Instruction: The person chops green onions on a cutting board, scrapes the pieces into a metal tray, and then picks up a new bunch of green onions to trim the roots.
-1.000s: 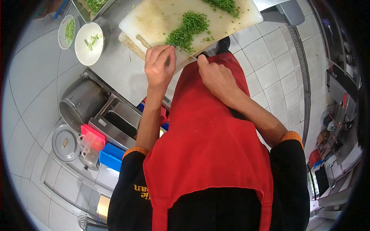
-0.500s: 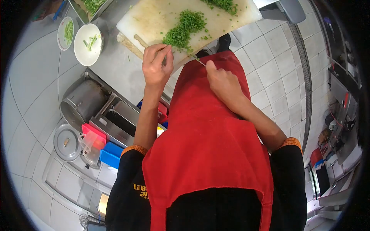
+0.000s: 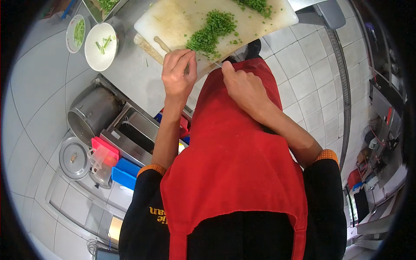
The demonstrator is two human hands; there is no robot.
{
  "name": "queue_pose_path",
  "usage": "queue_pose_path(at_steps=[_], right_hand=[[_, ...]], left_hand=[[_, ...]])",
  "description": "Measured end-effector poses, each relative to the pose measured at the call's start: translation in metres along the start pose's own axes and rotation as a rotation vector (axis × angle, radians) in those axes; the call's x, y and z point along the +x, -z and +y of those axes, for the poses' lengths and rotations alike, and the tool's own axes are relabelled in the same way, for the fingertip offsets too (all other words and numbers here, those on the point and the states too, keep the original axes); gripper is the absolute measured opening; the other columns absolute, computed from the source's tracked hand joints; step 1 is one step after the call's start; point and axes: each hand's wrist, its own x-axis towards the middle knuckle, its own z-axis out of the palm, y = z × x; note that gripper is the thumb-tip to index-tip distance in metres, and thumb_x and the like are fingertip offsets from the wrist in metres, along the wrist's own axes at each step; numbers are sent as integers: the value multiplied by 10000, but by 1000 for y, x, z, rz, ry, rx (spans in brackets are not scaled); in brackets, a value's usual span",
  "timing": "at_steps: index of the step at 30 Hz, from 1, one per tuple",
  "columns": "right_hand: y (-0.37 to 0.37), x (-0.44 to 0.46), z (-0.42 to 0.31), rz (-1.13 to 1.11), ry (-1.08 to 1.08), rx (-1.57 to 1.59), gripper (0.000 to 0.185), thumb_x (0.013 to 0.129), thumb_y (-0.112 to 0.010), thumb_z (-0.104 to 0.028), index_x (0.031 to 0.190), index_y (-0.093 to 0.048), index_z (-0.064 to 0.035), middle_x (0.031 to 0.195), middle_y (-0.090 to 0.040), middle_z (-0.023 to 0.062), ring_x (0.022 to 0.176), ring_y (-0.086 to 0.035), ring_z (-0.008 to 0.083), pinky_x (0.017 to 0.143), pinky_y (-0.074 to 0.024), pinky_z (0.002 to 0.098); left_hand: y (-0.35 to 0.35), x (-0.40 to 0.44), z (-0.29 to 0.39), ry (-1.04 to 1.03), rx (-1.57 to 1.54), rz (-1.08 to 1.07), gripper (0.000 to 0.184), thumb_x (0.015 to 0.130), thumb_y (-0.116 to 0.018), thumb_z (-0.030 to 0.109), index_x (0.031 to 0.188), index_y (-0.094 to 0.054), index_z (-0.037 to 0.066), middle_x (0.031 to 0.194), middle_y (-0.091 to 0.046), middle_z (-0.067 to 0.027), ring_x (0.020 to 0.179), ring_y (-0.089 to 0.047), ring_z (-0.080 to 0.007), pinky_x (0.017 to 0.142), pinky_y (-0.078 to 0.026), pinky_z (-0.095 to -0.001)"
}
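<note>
Chopped green onion (image 3: 208,34) lies in a pile on the white cutting board (image 3: 167,21), with a second heap (image 3: 258,6) near the board's far edge. My left hand (image 3: 177,71) is at the board's near edge, fingers pinched together beside the pile; what they hold, if anything, is hidden. My right hand (image 3: 247,86) is closed around a knife, over the red apron. Only a thin part of the knife's blade (image 3: 216,64) shows, pointing toward the pile. A brown stick-like piece (image 3: 161,44) lies on the board left of the pile.
Left of the board stand a white bowl (image 3: 100,58) with a few green pieces, a smaller bowl (image 3: 79,32) of green strips and a metal tray (image 3: 99,14) of chopped greens. Below are a large metal pot (image 3: 89,112), a round lid (image 3: 74,158) and a blue container (image 3: 125,172).
My right hand with the knife moved right and back from the board, then returned left toward it. My left hand stays pinched near the pile, with only a slight shift.
</note>
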Motion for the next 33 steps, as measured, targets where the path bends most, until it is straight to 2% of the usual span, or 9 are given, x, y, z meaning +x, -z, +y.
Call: queue_pose_path(at_steps=[5,12,20,33], right_hand=[[-8,10,-9,24,-34,-45,72,872,-448,-85,914,-420,-34,640,-625,209,612,-659,373,499,-528,479],[-15,1,1,65,-35,-10,67,871,-450,-86,904,-418,-37,634,-619,211,609,-658,374,491,-522,492],[0,-29,8,-77,-102,-9,73,868,-431,-73,914,-400,-25,656,-612,236,605,-643,402,500,-513,515],[-11,8,-9,-23,-55,47,61,876,-435,-82,897,-421,-27,643,-620,213,610,-654,380,501,-523,488]], left_hand=[[1,4,2,16,8,-19,176,704,-723,-60,853,-698,31,869,-677,-83,817,-637,-238,738,-520,-317],[2,5,-3,-15,7,-45,184,701,-728,-58,859,-701,34,867,-678,-81,806,-634,-235,731,-519,-315],[0,-3,-6,-2,-14,5,203,700,-744,-59,869,-702,46,871,-657,-77,781,-622,-232,705,-513,-308],[0,-1,-4,-18,0,2,191,710,-736,-60,862,-683,44,869,-661,-76,798,-621,-234,721,-507,-318]])
